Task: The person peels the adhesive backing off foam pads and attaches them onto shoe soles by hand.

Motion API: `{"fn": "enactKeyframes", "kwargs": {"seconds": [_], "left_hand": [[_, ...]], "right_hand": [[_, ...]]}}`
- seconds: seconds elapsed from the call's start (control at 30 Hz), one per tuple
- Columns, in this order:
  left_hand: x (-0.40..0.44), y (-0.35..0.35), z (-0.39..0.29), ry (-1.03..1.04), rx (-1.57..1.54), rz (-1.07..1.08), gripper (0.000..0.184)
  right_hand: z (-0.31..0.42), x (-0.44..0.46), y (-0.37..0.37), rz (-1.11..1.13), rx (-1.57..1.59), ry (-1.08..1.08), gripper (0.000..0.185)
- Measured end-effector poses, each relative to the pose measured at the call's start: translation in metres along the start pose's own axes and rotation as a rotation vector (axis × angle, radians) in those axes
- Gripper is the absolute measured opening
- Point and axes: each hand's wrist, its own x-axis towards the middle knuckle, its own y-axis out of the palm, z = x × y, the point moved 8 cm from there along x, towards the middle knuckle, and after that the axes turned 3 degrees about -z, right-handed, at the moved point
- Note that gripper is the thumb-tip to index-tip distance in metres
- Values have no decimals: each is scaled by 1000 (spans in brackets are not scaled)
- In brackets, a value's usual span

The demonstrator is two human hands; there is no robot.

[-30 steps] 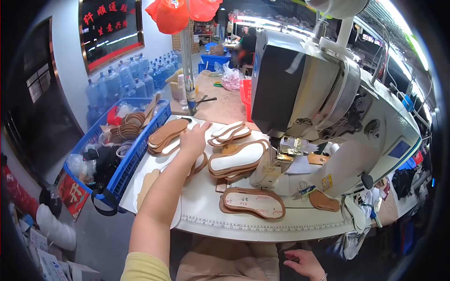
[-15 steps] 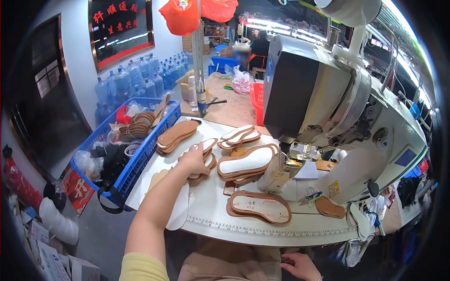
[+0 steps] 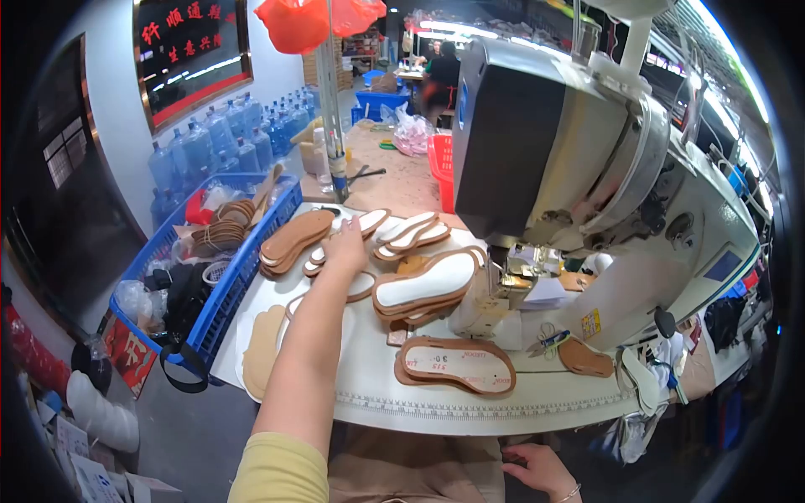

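My left hand [image 3: 344, 245] reaches across the white machine table, its fingers bent over a small stack of brown shoe insoles with white tops [image 3: 376, 220]; the hand hides part of the stack. Beneath my wrist another insole [image 3: 362, 287] lies partly covered. A pile of brown insoles [image 3: 298, 237] is to the left, and a thicker white-topped pile [image 3: 426, 281] to the right. Closer to me lies a pair of printed insoles [image 3: 457, 365]. My right hand [image 3: 541, 471] hangs low by my lap, below the table edge, fingers loosely apart and holding nothing.
A large sewing machine [image 3: 562, 142] stands on the right of the table. Thread snips [image 3: 549, 342] and a brown insole [image 3: 585, 358] lie beside its base. A blue crate [image 3: 239, 285] of materials borders the left side. Behind are a metal pole [image 3: 329, 117] and a red basket [image 3: 441, 172].
My left hand has moved farther away over the table, and the insoles under it have shifted forward, leaving one behind by my wrist. My right hand stays low. The view has shifted slightly.
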Motion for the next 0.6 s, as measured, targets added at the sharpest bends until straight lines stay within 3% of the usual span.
{"fn": "enactKeyframes", "kwargs": {"seconds": [0.07,0.17,0.2,0.23,0.27,0.3,0.33,0.4,0.47,0.6], "left_hand": [[-1,11,-1,-11,32,105,90],[-14,-4,-1,52,-125,-17,94],[-34,-17,-3,132,-210,-141,88],[-67,-39,-11,220,-321,-112,82],[-99,-59,-14,296,-431,-93,77],[-127,-69,-10,464,-490,-210,67],[-152,-66,4,422,-531,-161,61],[-213,-74,8,498,-564,-252,51],[-265,-59,-1,420,-608,-133,46],[-316,-42,-55,553,-732,-56,60]], "right_hand": [[3,4,-3,-1,-55,-65,37],[34,6,-20,-84,-1,-226,31],[45,9,-27,-104,66,-232,29],[56,15,-33,-126,54,-226,23],[67,21,-38,-187,27,-306,21],[78,27,-40,-247,4,-389,18],[79,40,-39,-216,-12,-295,23],[112,57,-43,-526,-214,-627,35],[137,76,-37,-616,-435,-632,44],[125,109,-27,-449,-457,-678,43]]}}
